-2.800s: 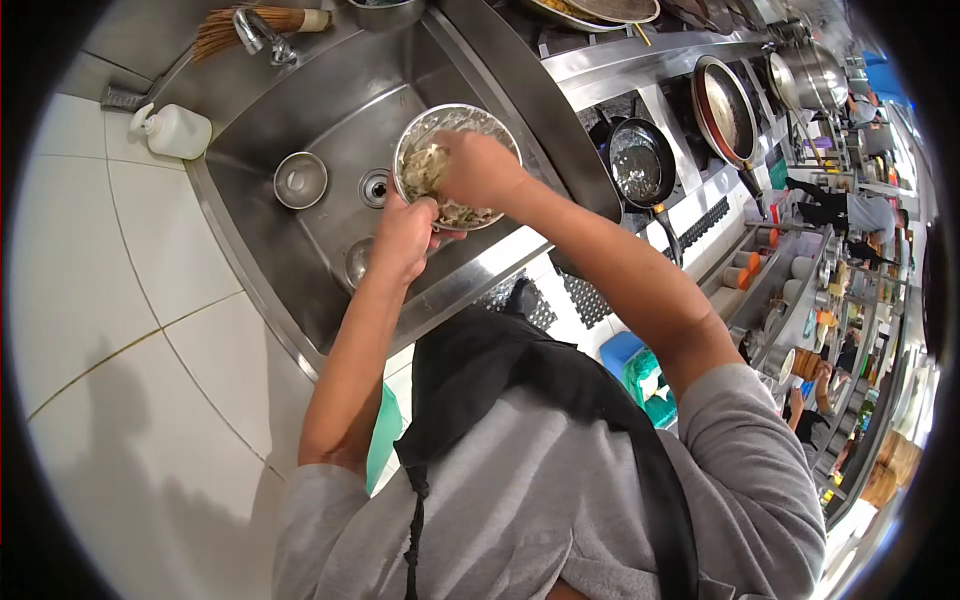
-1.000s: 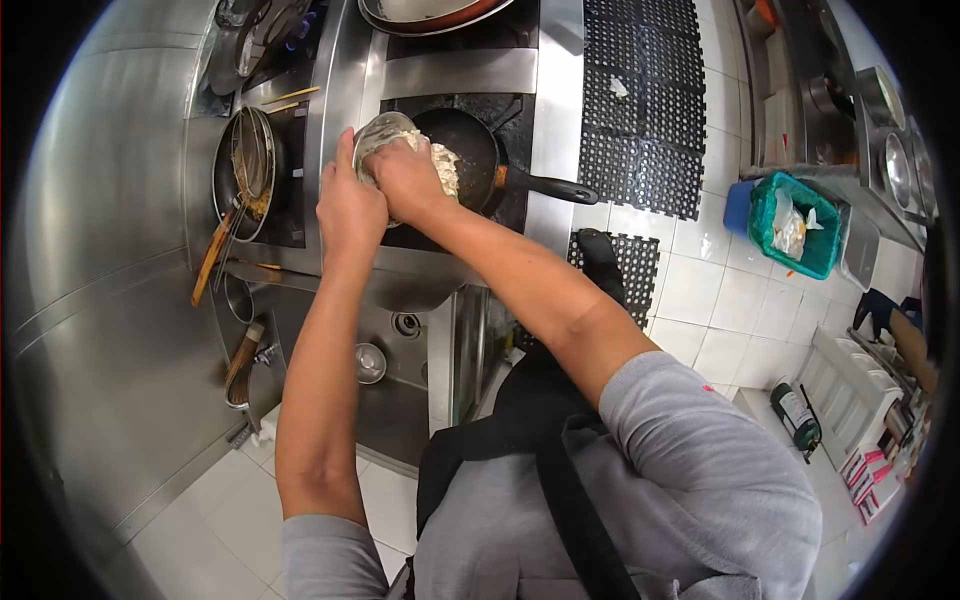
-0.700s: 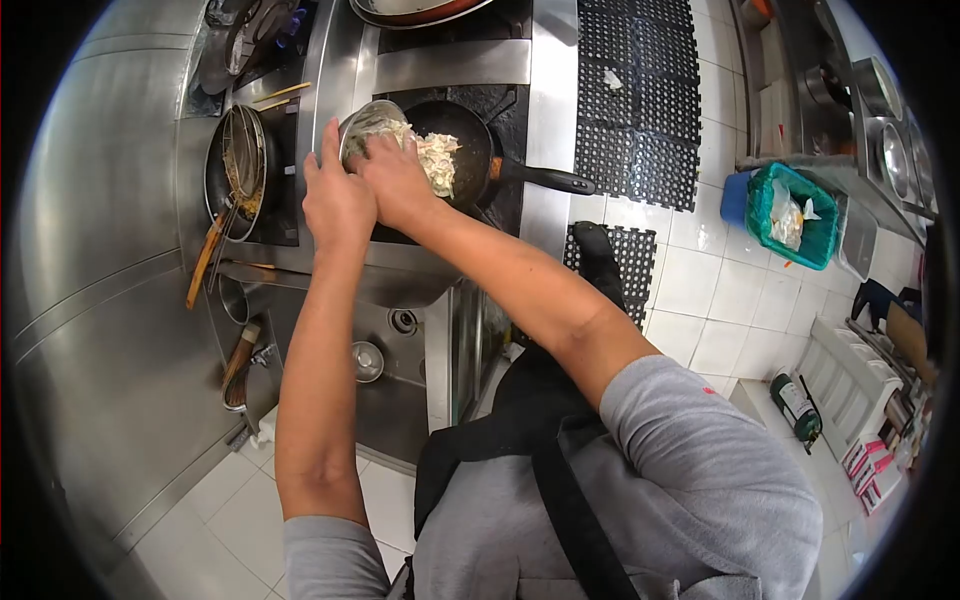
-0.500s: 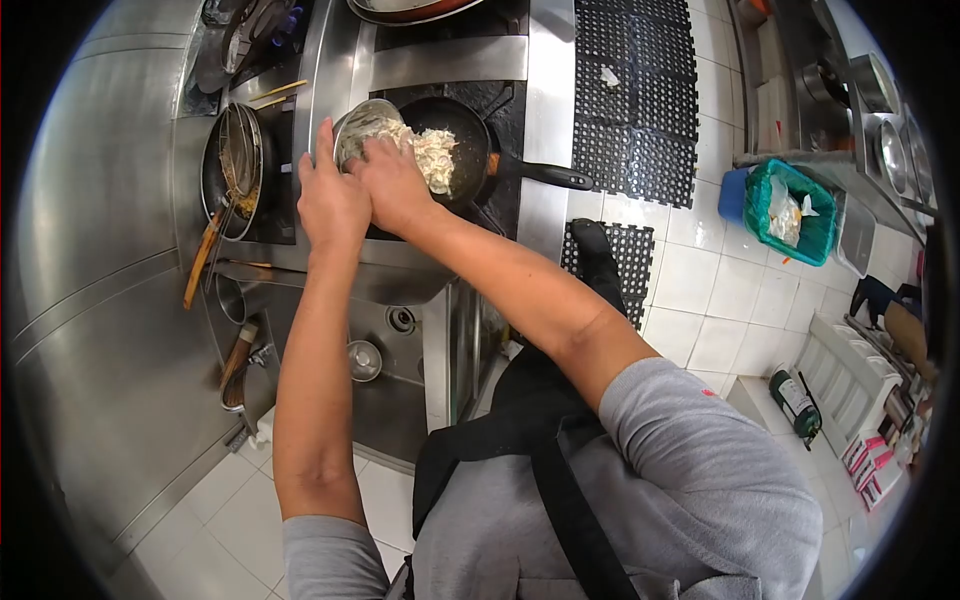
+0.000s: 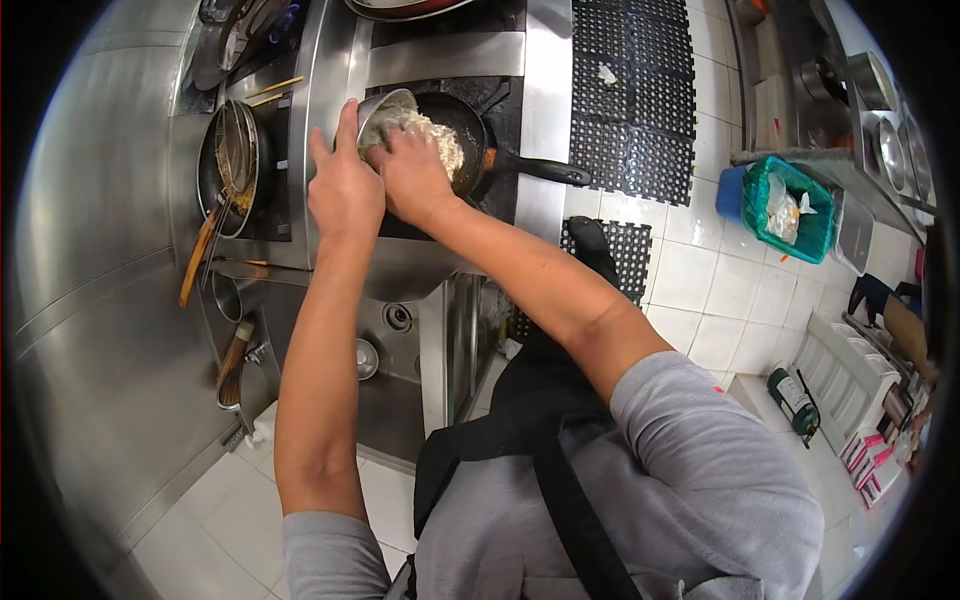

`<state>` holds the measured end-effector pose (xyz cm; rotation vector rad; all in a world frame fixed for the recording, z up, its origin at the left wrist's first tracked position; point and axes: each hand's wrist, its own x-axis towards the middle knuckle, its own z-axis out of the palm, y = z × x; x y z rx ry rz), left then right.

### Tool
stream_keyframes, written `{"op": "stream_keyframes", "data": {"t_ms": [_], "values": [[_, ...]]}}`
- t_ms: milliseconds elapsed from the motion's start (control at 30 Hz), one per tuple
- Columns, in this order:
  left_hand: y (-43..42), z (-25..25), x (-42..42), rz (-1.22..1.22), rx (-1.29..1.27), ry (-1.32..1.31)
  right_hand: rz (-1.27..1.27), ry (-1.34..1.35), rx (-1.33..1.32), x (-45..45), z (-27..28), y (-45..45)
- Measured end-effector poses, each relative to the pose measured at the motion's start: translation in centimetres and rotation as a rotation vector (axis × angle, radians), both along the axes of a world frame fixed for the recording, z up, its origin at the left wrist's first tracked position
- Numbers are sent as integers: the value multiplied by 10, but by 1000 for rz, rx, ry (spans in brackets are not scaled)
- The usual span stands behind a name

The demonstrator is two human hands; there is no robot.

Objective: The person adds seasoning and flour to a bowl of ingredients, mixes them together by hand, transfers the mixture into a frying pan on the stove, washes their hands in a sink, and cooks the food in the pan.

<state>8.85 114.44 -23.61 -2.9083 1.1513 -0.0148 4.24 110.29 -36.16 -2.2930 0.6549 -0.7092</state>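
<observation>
My left hand [image 5: 345, 190] grips a metal bowl [image 5: 372, 112] from its near side, thumb and index finger stretched along the rim. The bowl is tilted towards a black frying pan [image 5: 468, 118] on the stove. A pale, lumpy mixture [image 5: 440, 142] lies at the bowl's mouth and in the pan. My right hand [image 5: 415, 178] reaches into the bowl's mouth with bent, parted fingers touching the mixture; its fingertips are partly hidden. The pan's black handle [image 5: 545, 170] points right, held by neither hand.
Left of the bowl, a strainer [image 5: 237, 150] rests over another pan. Below the stove is a sink [image 5: 390, 400] with a small metal bowl [image 5: 366, 358]. A brush [image 5: 235, 352] hangs at left. Black mats [image 5: 630, 100] and a green-lined bin [image 5: 815, 225] are on the right.
The bowl and both hands have shifted slightly right and up over the pan. My right hand's fingers now sit further over the bowl's mouth, and the mixture has spread right.
</observation>
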Motion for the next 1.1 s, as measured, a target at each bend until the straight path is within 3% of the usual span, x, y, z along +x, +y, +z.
{"op": "stream_keyframes", "data": {"t_ms": [67, 167, 367, 467, 567, 667, 767, 867, 933, 1000, 1067, 1100], "values": [[-2, -2, -1, -44, -7, -9, -85, -179, -140, 5, -2, 5], [-4, 5, 0, -61, 21, -46, 101, -19, -28, 6, -4, -17], [-9, 18, 1, -42, 100, -55, 49, 2, -194, 6, -2, -20], [-5, 24, 9, -44, 140, -83, 222, 230, -126, 4, 11, -27], [3, 27, 16, -133, 37, -73, 107, -90, -236, -1, 24, -28], [0, 38, 6, -142, 72, -84, 229, -21, -270, 7, 11, -36], [12, 44, 11, -41, 32, -78, 402, 371, -249, -6, 23, -55], [32, 53, 19, 5, -51, -25, 329, 236, -276, -26, 39, -69], [38, 66, 18, 57, -105, 27, 310, 299, -204, -28, 48, -65], [53, 63, 27, 63, -270, 7, 240, 458, -117, -25, 45, -57], [69, 47, 42, -1, -464, -101, 267, 451, -133, -18, 13, -55], [79, 51, 45, 65, -591, 57, 279, 448, -138, -14, 4, -53]]}}
